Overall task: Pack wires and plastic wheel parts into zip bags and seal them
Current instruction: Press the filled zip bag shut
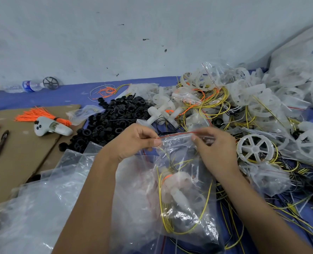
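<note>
Two hands: left hand (133,142) and right hand (216,145) each pinch one clear red-striped zip bag (185,189); its yellow wires (170,226) blur together, uncountable.

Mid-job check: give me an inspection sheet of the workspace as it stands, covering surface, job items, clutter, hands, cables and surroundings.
Surface: blue cloth, with brown cardboard over its left part.
Job's things: zip bag held up, holding yellow wire and white plastic parts; white spoked wheel lies to its right; empty clear bags at lower left.
Clutter: pile of black rings, orange tie bundle, white controller, pen, water bottle.
Hands: left hand and right hand pinch the bag's red-lined top edge.
Cables: loose yellow and black wires tangled among white parts.
Surroundings: scuffed pale wall.
</note>
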